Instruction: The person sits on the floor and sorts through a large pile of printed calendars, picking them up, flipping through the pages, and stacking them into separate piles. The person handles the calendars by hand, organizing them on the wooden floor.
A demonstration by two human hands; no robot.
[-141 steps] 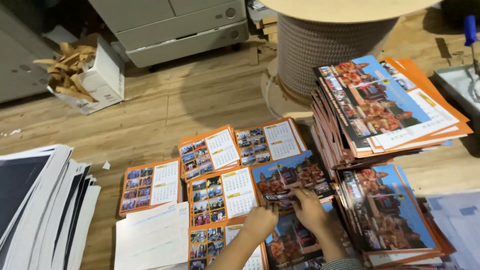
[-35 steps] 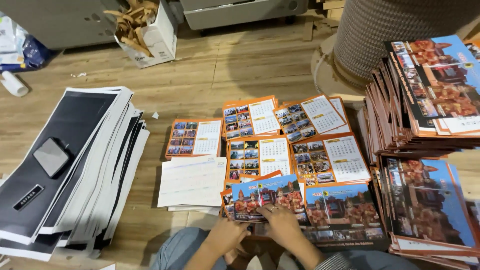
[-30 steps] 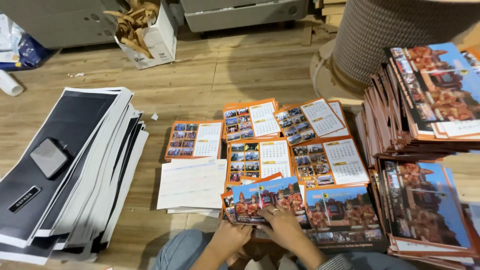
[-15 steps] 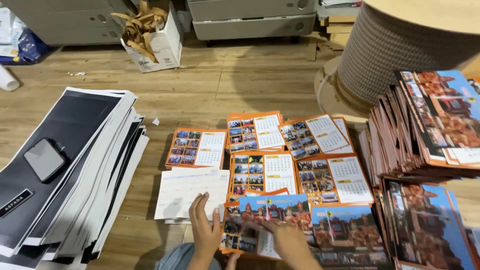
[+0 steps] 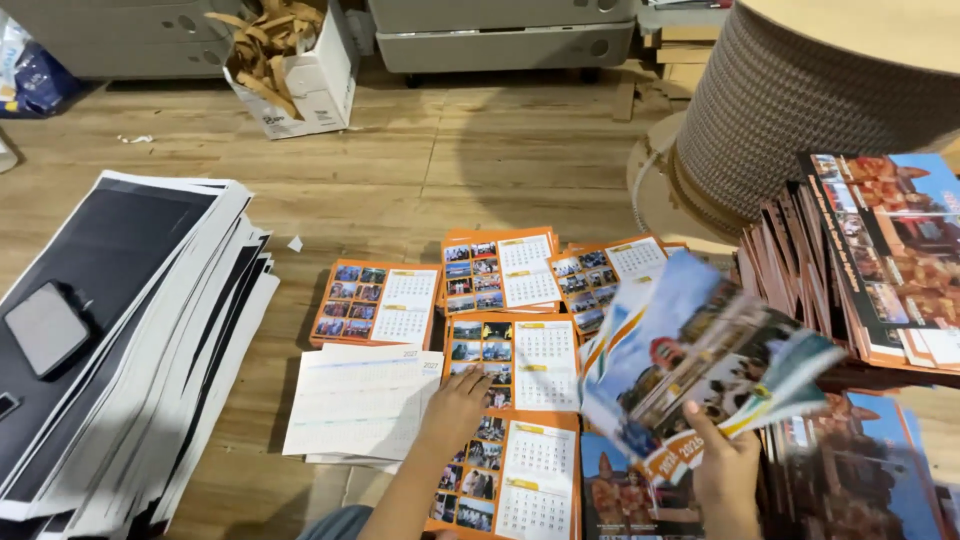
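Floorboards of pale wood [image 5: 480, 150] carry everything. Largest is the fanned stack of black-and-white sheets [image 5: 120, 350] at nine o'clock, with a grey phone-like slab [image 5: 45, 328] lying flat on top. At two o'clock stands a big wound spool [image 5: 830, 110] on a round base, and against it, at three o'clock, leans a tall stack of picture covers [image 5: 880, 260], with more of the same lower down at five o'clock [image 5: 860, 470]. At twelve o'clock a grey machine [image 5: 500, 35] closes off the far side; beside it, at eleven, a white carton of brown paper scraps [image 5: 290, 60] stands tilted.

Calendar piles with orange borders lie in the middle, just beside one another: one at ten o'clock of the hands [image 5: 378, 304], two further out [image 5: 500, 270] [image 5: 605, 280], one at centre [image 5: 515, 365], and a near one [image 5: 510, 475] at six o'clock. A pale ruled sheet pile [image 5: 360, 400] lies to the left of them.

Left hand [image 5: 455, 410] lies flat, fingers spread, pressing on the near orange pile where it meets the ruled sheets. Right hand [image 5: 725, 470] is closed in a pinch on a colourful cover sheet [image 5: 700, 360], held lifted and curling at four o'clock; the sheet hides part of the piles behind it.
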